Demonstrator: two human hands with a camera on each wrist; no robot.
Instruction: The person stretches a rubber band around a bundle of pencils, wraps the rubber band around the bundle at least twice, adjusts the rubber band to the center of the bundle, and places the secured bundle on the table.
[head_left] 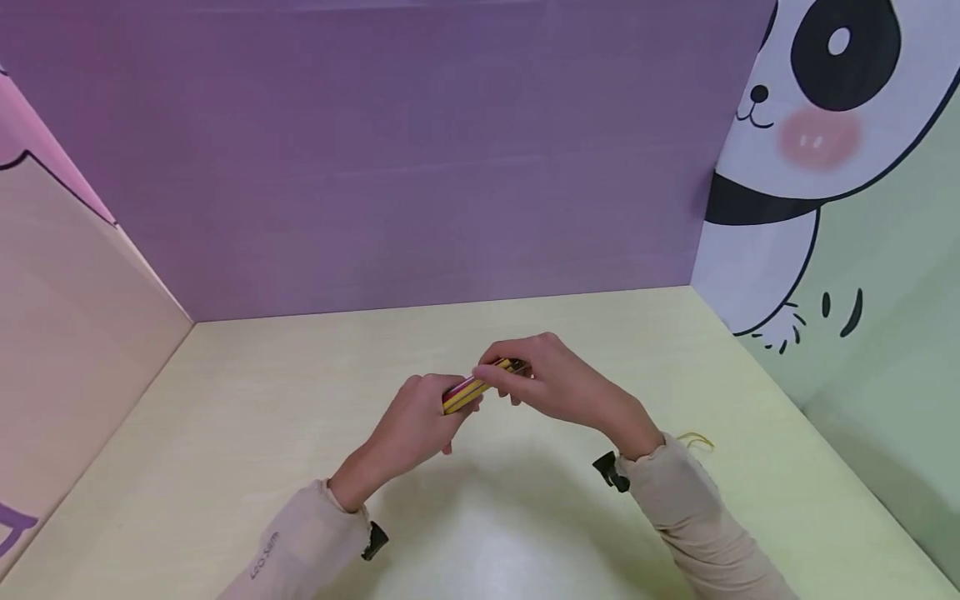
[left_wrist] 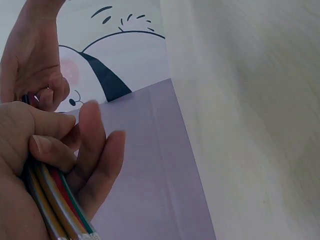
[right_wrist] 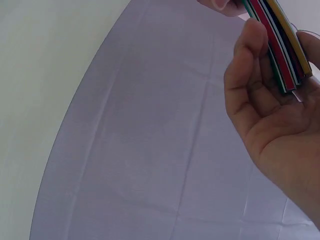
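A small bundle of striped pencils (head_left: pixel 471 392), yellow and red on top, is held above the table between both hands. My left hand (head_left: pixel 426 421) grips its lower left end, fingers wrapped beneath. At the upper right end, my right hand (head_left: pixel 547 379) holds the bundle with thumb and fingers. In the left wrist view the pencils (left_wrist: pixel 55 200) show yellow, red and green sides with silver stripes, running under the curled left fingers (left_wrist: pixel 92 135). The right wrist view has the pencil ends (right_wrist: pixel 280 50) lying between the right thumb and fingers, with a thin loop nearby.
A thin yellow band (head_left: pixel 696 439) lies on the pale table (head_left: pixel 300 367) beside the right sleeve. A purple panel (head_left: pixel 420 167) stands at the back, a pink-beige one (head_left: pixel 67 292) at the left, and a green panel with a panda drawing (head_left: pixel 885 350) at the right.
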